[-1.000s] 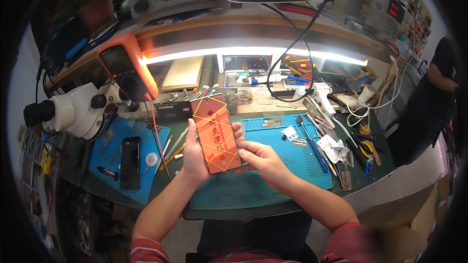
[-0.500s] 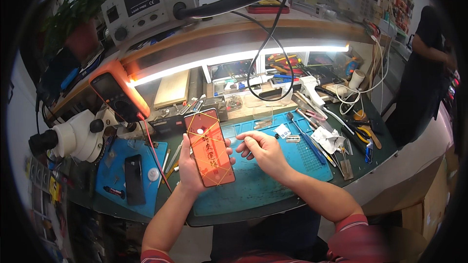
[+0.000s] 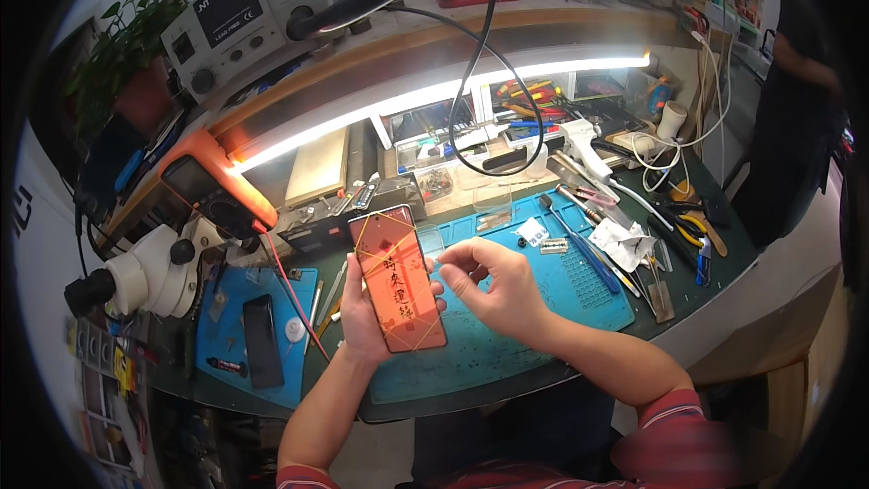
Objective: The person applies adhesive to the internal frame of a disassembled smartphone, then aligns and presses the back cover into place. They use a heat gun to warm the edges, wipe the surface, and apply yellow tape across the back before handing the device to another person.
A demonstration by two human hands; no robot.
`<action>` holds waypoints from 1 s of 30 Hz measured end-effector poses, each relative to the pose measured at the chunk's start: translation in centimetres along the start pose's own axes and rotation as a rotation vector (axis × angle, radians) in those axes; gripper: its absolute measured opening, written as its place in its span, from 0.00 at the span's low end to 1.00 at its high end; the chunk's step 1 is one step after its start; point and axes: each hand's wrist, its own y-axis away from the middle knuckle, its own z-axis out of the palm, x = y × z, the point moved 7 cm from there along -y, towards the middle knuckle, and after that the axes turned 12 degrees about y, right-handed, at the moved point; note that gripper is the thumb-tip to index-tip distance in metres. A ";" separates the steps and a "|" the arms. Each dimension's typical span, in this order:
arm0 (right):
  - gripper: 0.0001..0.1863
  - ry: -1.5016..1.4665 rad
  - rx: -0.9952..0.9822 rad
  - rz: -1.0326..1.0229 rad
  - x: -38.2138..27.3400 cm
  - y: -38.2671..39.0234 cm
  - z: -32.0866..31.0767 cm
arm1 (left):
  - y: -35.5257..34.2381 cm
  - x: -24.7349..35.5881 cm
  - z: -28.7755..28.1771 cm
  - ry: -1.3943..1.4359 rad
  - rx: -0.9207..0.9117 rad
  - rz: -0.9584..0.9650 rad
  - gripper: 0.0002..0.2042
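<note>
My left hand point(image 3: 364, 330) is wrapped round a smartphone point(image 3: 398, 285), thumb along its left edge and fingertips round its right edge. The phone is upright with its lit screen towards me, showing a red-orange picture with dark characters and thin yellow lines. Just right of the phone hovers my right hand point(image 3: 500, 288), fingers loosely curled and the thumb apart from the forefinger. Nothing shows between those fingers. Under both hands lies a blue work mat point(image 3: 434, 371).
A second, dark phone point(image 3: 262, 344) lies on another blue mat at left, near a microscope point(image 3: 136, 272) and an orange multimeter point(image 3: 217, 190). A brush point(image 3: 579, 244), a blade point(image 3: 554, 246), pliers point(image 3: 690, 228) and crumpled white paper point(image 3: 625, 243) lie at right. A person point(image 3: 787, 127) stands far right.
The view has tilted slightly, shifting the bench in the picture. My right thumb and forefinger have parted a little beside the phone. My left hand keeps its hold.
</note>
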 end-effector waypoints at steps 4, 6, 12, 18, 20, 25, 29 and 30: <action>0.08 0.278 0.106 -0.226 -1.6 0.1 -0.3 | 0.1 -0.5 -0.4 -0.161 0.150 0.040 0.42; 0.07 0.411 0.138 -0.293 -2.1 0.2 -0.3 | 0.0 -0.9 -0.6 -0.293 0.175 0.020 0.41; 0.06 0.494 0.134 -0.262 -1.9 0.3 0.0 | 0.4 -1.3 -1.2 -0.422 0.199 0.045 0.36; 0.04 0.448 0.012 -0.204 -1.0 0.0 0.3 | 0.2 -1.3 -0.9 -0.489 0.207 0.037 0.36; 0.05 0.418 -0.014 -0.214 -0.5 -0.3 0.2 | 0.0 -1.4 -0.6 -0.472 0.230 0.037 0.37; 0.08 0.143 -0.279 0.064 1.0 -1.7 -0.6 | -0.2 -1.3 0.4 -0.305 0.010 -0.102 0.41; 0.08 0.059 -0.301 0.082 1.7 -1.9 -1.0 | -0.4 -2.0 0.7 -0.217 0.189 -0.085 0.40; 0.08 0.037 -0.319 0.097 1.8 -1.9 -1.1 | -0.5 -2.1 0.7 -0.210 0.195 -0.090 0.40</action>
